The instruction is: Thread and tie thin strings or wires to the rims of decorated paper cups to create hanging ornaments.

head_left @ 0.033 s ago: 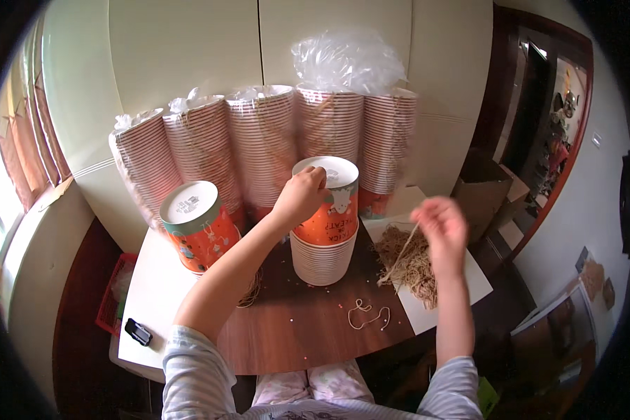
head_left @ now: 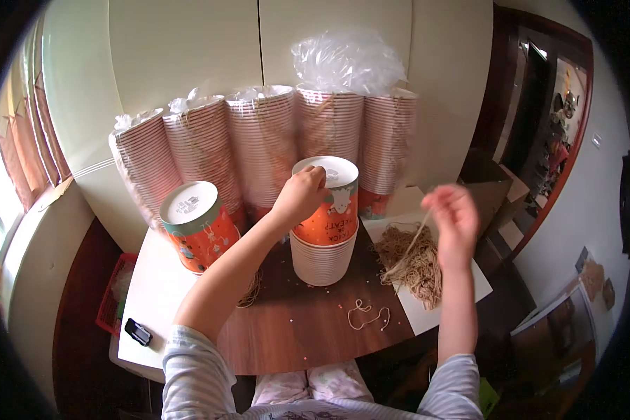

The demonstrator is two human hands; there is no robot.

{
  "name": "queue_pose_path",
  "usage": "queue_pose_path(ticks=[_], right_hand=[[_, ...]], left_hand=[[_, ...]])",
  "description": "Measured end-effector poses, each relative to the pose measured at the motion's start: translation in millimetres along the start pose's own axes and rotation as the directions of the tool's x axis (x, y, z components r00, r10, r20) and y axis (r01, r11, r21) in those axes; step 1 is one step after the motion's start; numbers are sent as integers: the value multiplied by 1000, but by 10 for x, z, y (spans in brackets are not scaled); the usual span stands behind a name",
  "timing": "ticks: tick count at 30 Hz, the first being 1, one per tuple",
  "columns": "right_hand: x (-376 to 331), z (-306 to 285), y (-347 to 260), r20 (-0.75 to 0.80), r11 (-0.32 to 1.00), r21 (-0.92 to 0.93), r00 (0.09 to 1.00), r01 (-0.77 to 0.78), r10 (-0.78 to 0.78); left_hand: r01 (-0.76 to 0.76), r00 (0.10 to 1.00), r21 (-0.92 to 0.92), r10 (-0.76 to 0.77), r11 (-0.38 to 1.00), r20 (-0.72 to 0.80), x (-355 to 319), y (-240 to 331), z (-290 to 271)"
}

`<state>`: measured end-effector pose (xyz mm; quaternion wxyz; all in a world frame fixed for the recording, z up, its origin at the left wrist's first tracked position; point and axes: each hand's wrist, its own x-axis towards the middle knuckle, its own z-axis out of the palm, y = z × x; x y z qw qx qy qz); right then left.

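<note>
An upside-down orange paper bucket (head_left: 338,210) with a white base tops a nested stack of buckets (head_left: 323,262) at the table's middle. My left hand (head_left: 304,195) rests at the bucket's base edge with its fingers curled together; whatever they grip is hidden. To the right, my right hand (head_left: 455,222), blurred by motion, pinches a beige string (head_left: 414,243) in the air. That string runs down to a tangled heap of string (head_left: 418,271) on the white board (head_left: 427,320). A second upside-down orange bucket (head_left: 201,234) stands left, beyond my left forearm.
Tall plastic-wrapped stacks of buckets (head_left: 262,140) line the back, with clear plastic film (head_left: 348,59) on top. A loose string piece (head_left: 364,318) lies on the brown tabletop (head_left: 294,343). At the left lies a small black object (head_left: 138,332); a red basket (head_left: 122,280) sits beside the table.
My right hand has shifted a little right and up, drawing the string along from the heap. The left hand and the buckets have stayed in place.
</note>
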<state>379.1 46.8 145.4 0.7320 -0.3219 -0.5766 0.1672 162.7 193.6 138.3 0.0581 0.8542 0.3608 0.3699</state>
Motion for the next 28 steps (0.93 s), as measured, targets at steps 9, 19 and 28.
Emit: queue_pose_path(ticks=[9,19,28], right_hand=[[531,159,-172,194,954,-270,978,131,-79],[1096,-176,-296,-212,936,-69,912,344,-351],[75,324,-27,355,999,12,935,-32,25]], left_hand=[[-24,998,-100,17,995,-68,266,-3,-341],[121,938,-687,-308,717,-157,-412,-22,-1466],[270,755,-936,-553,-227,352,-2287,-493,-740]])
